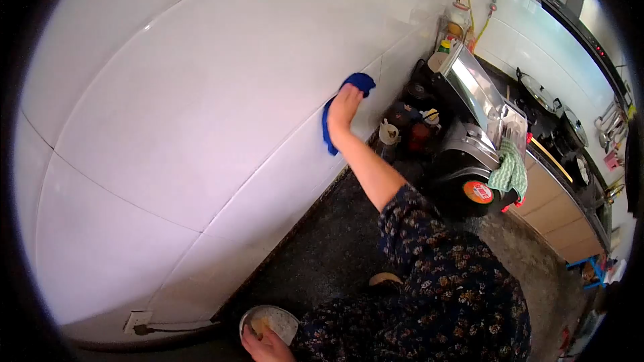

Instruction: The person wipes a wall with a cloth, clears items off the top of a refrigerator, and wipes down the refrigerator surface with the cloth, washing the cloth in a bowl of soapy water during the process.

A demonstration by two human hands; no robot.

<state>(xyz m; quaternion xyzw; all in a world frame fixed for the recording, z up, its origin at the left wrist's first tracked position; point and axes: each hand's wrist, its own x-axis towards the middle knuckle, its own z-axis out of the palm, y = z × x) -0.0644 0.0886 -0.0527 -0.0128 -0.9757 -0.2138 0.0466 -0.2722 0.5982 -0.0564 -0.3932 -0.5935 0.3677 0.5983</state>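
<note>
My right hand [345,105] presses a dark blue cloth [362,82] against the white tiled wall [221,94], close to a horizontal grout line. The cloth bunches above the fingers and hangs below the wrist. Low in the view, my left hand [267,347] grips a round metal bowl [282,322] by its near edge. Something yellowish shows inside the bowl, but I cannot make out what it is. Part of the left hand is cut off by the frame's bottom edge.
A black counter [315,228] runs along the wall. To the right stand a metal appliance [469,141] with a green checked cloth [510,169] on it, jars, a cup [388,133] and several pans on the stove [537,94]. A wall socket [136,322] with a cable sits at lower left.
</note>
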